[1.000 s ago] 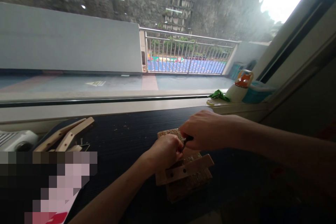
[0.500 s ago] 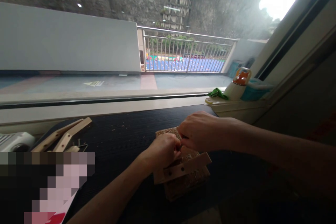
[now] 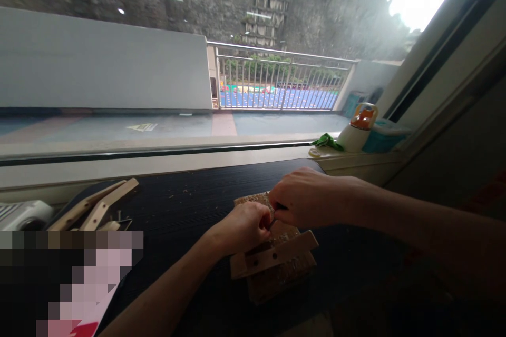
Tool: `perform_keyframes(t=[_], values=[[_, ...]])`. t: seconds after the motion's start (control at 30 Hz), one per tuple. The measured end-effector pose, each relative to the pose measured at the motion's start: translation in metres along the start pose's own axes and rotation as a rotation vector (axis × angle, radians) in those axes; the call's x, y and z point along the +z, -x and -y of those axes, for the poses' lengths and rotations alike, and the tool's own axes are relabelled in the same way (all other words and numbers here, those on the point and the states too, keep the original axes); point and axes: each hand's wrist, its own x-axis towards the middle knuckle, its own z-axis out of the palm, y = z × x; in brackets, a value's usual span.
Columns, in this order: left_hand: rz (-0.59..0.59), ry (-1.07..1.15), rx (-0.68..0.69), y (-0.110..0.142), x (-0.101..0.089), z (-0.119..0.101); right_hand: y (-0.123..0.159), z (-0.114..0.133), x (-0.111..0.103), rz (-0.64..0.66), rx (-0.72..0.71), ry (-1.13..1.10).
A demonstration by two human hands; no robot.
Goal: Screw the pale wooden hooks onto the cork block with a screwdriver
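Note:
My left hand (image 3: 247, 224) is closed in a pinch above a rough-faced brown block (image 3: 290, 274) on the dark table. Close against its fingertips, my right hand (image 3: 302, 197) is curled into a fist. A thin dark sliver shows between the two hands, too small to name; the fingers cover the rest of whatever they hold. In front of them, a wooden strip (image 3: 290, 246) with two dark holes lies slantwise across the block. The left hand and wrist hide part of the block and strip.
Several pale wooden pieces with holes (image 3: 103, 205) lie at the table's left, beside a white appliance (image 3: 23, 216). Crumbs dot the black tabletop (image 3: 177, 226). The windowsill bears a green cloth (image 3: 327, 141), a white container with an orange top (image 3: 351, 137) and a teal box (image 3: 379, 139).
My left fingertips have shifted slightly, and a little more of the thin dark sliver between the hands shows. The block and wooden strip look nearly unmoved.

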Motion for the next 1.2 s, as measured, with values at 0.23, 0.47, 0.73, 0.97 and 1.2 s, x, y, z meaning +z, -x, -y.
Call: perform_keyframes(t=[0.23,0.47,0.73,0.97,1.2], values=[[-0.05,-0.008,0.044,0.0,0.005,0.0,-0.006,0.003,-0.003,-0.007,-0.061,-0.001],[-0.067,-0.026,0.071,-0.001,0.011,0.002,-0.01,-0.004,0.006,-0.05,0.036,-0.016],[-0.098,-0.047,0.036,-0.002,0.01,0.001,0.001,0.001,-0.008,-0.034,-0.036,-0.002],[-0.078,-0.055,0.051,-0.001,0.01,0.002,-0.003,0.003,-0.006,0.018,-0.112,-0.076],[-0.077,-0.06,0.082,-0.002,0.01,0.001,-0.002,-0.005,0.004,-0.049,0.001,-0.105]])
